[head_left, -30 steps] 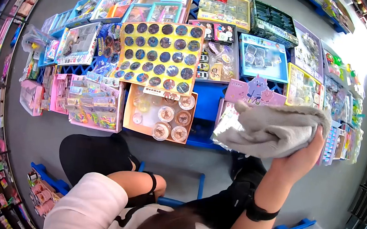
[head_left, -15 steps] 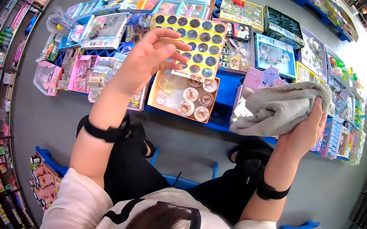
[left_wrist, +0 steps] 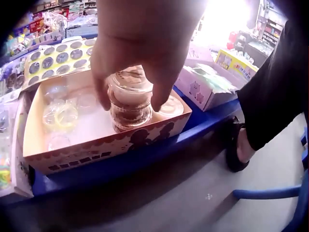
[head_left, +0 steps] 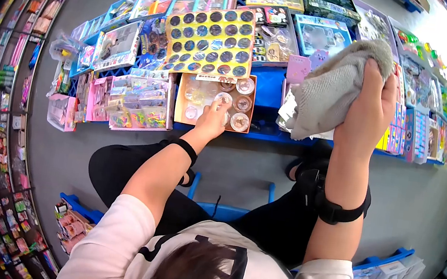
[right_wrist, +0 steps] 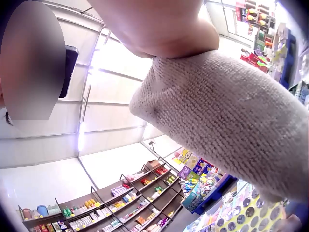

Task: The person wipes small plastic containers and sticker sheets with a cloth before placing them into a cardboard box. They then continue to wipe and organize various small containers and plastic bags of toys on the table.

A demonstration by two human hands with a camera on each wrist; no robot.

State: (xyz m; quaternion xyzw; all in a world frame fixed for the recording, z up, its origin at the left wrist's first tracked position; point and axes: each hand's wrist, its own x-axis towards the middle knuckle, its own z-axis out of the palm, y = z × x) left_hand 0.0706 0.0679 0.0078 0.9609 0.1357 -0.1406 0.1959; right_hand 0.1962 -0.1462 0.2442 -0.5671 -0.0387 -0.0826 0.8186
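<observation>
My left hand (head_left: pixel 213 122) reaches down into an orange-edged cardboard box (left_wrist: pixel 82 153). Its thumb and fingers grip the sides of a round clear plastic tub (left_wrist: pixel 129 95) with a brownish inside, which sits on top of another such tub (left_wrist: pixel 128 118). More round tubs (head_left: pixel 242 103) stand at the box's right side, while clear rings and small lids lie at its left. Up to the right, my right hand (head_left: pixel 373 105) holds a bunched grey cloth (head_left: pixel 328 91), its lower end hanging over a purple box (left_wrist: pixel 199 91).
Behind the box leans a yellow card (head_left: pixel 211 42) with rows of dark round discs. Boxes of small toys crowd the blue stand around it, among them a box of clear packets (head_left: pixel 141 103) at the left. A blue stool (head_left: pixel 219 211) is between my legs.
My left hand rose from beside my lap, passed in front of the disc card, then came down onto the tub in the box. The cloth in my right hand has been raised and tilted upright.
</observation>
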